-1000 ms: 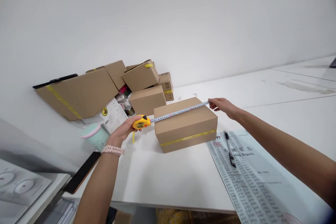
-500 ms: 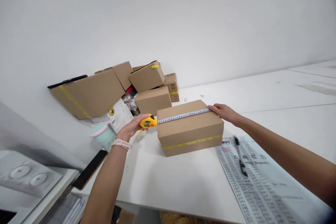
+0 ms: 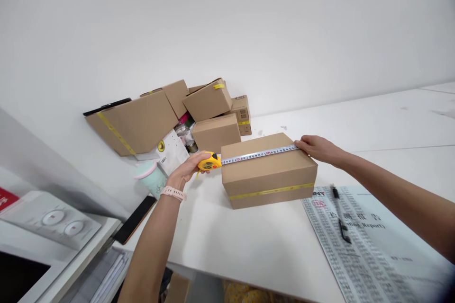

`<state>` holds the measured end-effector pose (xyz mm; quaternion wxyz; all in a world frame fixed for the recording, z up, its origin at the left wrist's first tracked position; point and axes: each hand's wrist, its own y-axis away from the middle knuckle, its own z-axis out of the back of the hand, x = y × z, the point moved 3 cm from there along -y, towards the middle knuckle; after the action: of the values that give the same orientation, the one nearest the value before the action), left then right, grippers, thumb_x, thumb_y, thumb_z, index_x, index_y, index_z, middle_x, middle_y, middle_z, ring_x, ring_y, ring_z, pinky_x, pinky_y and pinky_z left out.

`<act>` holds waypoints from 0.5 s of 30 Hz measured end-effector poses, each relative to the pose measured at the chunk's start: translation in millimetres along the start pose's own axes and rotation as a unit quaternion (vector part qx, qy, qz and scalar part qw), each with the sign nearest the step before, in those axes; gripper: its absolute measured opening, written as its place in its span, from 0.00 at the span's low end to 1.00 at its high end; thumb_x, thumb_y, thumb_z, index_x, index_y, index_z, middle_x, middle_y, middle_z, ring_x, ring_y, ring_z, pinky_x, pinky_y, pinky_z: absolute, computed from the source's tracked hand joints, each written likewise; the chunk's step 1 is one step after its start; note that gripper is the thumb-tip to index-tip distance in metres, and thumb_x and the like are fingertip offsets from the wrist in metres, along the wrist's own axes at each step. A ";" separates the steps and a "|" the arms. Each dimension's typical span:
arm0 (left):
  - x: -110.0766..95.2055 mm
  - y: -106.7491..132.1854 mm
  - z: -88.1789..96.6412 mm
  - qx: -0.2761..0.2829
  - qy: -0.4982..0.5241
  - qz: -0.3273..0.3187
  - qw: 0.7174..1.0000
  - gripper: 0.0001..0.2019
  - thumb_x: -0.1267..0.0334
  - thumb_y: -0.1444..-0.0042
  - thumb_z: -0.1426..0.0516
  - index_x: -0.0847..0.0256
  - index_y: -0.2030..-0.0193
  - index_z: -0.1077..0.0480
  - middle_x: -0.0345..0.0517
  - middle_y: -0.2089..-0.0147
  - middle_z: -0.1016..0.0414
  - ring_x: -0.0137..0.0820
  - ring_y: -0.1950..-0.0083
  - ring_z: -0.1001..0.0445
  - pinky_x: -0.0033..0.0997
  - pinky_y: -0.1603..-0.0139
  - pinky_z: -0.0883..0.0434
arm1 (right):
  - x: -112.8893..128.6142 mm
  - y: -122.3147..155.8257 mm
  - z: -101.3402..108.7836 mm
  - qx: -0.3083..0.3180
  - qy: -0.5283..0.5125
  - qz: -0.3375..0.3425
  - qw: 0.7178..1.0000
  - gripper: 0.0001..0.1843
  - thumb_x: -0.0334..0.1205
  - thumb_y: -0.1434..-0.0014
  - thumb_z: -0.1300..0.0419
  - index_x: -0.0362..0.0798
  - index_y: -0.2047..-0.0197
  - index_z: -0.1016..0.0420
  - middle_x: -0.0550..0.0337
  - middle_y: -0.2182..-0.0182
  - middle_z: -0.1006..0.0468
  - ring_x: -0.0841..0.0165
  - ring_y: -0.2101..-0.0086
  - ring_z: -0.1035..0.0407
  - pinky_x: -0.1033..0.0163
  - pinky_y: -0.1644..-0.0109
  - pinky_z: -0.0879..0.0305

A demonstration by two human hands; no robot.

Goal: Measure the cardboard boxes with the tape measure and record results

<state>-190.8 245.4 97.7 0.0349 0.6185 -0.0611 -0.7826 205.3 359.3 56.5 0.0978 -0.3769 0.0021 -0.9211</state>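
A closed cardboard box with a yellow tape band sits on the white table. My left hand, with a pink watch at the wrist, grips the yellow tape measure case at the box's left end. The white measuring tape lies stretched flat along the box top. My right hand pinches the tape's end at the box's right edge.
Several cardboard boxes and a large flat one pile against the wall at the back left. A mint cup and a black phone lie left. A printed sheet with a pen lies right.
The tape has come down from hovering above the box to lying flat on its top. Both hands lowered to the box ends; the view shifted slightly left.
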 end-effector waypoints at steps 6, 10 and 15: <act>-14.9 81.9 -67.0 0.198 0.030 0.003 0.980 0.35 0.42 0.55 0.30 0.59 0.43 0.25 0.51 0.56 0.22 0.33 0.69 0.24 0.30 0.73 0.26 | 24.0 -4.5 34.6 0.007 -0.101 0.041 0.994 0.26 0.66 0.41 0.45 0.50 0.67 0.27 0.49 0.61 0.20 0.58 0.62 0.28 0.56 0.60 0.32; 23.0 122.7 -153.1 0.232 0.210 0.032 0.949 0.38 0.40 0.58 0.30 0.60 0.42 0.24 0.53 0.51 0.26 0.30 0.69 0.25 0.32 0.71 0.22 | 42.5 -15.8 29.2 0.038 -0.098 0.104 0.989 0.27 0.67 0.42 0.43 0.50 0.69 0.27 0.53 0.64 0.21 0.60 0.63 0.30 0.58 0.60 0.35; 39.1 120.4 -230.3 0.072 0.330 0.026 0.941 0.37 0.43 0.57 0.30 0.57 0.42 0.27 0.54 0.43 0.29 0.30 0.73 0.22 0.34 0.73 0.22 | 64.9 -44.7 -12.3 0.039 -0.016 0.119 0.992 0.25 0.62 0.39 0.44 0.51 0.76 0.37 0.60 0.76 0.31 0.66 0.72 0.38 0.60 0.66 0.42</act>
<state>21.6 109.0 24.4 0.0286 0.8413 -0.1182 -0.5267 143.6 390.5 96.2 0.2219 -0.3841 0.0092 -0.8962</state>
